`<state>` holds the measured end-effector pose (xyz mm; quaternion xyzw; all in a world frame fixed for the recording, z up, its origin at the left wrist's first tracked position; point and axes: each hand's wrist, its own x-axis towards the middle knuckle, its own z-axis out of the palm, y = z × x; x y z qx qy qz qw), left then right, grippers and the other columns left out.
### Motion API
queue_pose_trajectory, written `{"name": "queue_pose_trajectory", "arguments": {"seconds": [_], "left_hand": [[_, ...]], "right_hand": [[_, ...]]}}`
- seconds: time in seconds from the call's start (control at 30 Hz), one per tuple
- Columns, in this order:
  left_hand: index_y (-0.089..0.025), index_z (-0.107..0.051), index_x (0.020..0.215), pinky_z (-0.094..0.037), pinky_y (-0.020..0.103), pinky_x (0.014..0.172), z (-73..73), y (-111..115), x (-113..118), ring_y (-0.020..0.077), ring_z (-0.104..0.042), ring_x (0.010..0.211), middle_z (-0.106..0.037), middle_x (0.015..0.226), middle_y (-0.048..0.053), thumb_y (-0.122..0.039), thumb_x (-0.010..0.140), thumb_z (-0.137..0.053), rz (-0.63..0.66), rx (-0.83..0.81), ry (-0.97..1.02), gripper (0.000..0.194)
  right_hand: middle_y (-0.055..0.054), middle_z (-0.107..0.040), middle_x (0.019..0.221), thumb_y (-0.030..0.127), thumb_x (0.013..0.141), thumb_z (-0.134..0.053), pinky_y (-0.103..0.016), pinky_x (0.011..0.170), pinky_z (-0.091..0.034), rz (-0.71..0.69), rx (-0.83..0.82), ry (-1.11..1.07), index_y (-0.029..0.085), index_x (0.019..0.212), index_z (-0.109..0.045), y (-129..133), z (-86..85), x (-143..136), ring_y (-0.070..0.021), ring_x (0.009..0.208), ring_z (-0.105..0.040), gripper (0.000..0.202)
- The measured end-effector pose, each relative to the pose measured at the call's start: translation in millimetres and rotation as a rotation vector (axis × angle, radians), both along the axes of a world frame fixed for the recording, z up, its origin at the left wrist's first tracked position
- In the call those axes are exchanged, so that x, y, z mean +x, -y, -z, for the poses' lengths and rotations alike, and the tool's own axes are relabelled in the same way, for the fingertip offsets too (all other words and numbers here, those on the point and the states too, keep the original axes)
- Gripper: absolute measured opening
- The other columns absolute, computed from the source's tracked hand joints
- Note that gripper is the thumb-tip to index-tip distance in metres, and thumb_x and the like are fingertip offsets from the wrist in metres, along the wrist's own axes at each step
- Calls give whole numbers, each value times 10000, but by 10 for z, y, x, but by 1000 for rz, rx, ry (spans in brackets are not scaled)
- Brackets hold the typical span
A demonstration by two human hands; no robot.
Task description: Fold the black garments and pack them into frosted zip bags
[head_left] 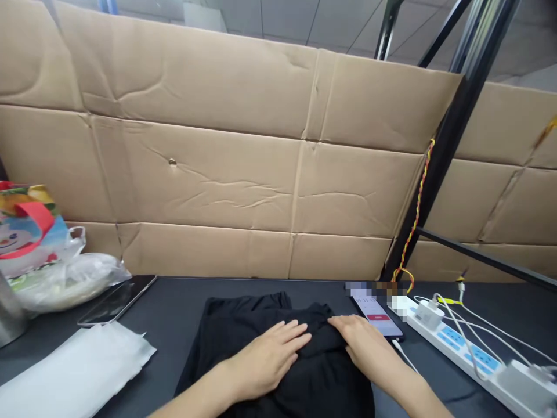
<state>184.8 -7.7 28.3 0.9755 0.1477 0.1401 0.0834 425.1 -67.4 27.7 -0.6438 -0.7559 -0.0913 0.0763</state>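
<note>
A folded black cloth garment (243, 325) lies on the dark table in front of me; its exact kind cannot be made out. My left hand (276, 354) rests flat on its middle, palm down, with the fingers stretched out to the right. At the garment's right side, my right hand (363, 342) lies over the edge, its fingers reaching left across the fabric. Small creases run through the cloth between both hands. The lower part of the garment passes out of the frame at the bottom.
On the right are a phone (376, 316) with a charging cable and a white power strip (461, 348) with plugs. At left lie white sheets (78, 371), a dark tablet-like device (119, 302) and plastic bags (73, 281). A cardboard wall (226, 174) stands behind.
</note>
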Motion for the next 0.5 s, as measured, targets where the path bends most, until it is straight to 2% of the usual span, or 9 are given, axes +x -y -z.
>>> {"name": "queue_pose_trajectory", "arguments": {"seconds": [0.1,0.2,0.27,0.4,0.5], "left_hand": [[-236,-344,1442,-291,409,1130,149,-8,-25,214,-302,1378,-358,1501,49,-138,966,-401,-6,-5,17,489],[-209,-388,1417,-313,424,1117,162,-10,-46,229,-321,1370,-385,1486,70,-133,957,-405,-6,9,19,467],[-196,-424,1394,-331,427,1108,128,6,-29,238,-359,1354,-430,1459,86,-124,944,-419,-12,22,37,455],[-211,-541,1284,-356,427,1099,49,81,-60,240,-491,1259,-587,1309,79,-165,932,-482,-69,51,71,360],[-220,-526,1299,-346,452,1102,-9,153,-258,247,-511,1239,-600,1289,72,-261,940,-523,-104,78,54,362]], "right_hand": [[-91,-737,924,-65,728,-384,-419,919,-467,55,128,43,169,954,-710,-73,-89,-26,-248,905,-679,461],[-113,-692,1103,-19,804,-434,-482,1032,-378,32,324,91,156,1030,-685,-171,-191,-221,-278,1076,-610,380],[-113,-614,1257,28,843,-469,-489,1097,-304,-79,364,102,159,1128,-645,-219,-225,-429,-286,1213,-512,360],[-82,-511,1384,105,924,-448,-458,1142,-252,-445,294,23,198,1249,-564,-247,-158,-738,-230,1342,-365,358],[-58,-454,1434,91,936,-412,-441,1138,-268,-544,174,-94,254,1338,-480,-209,-98,-736,-190,1367,-322,439]]}}
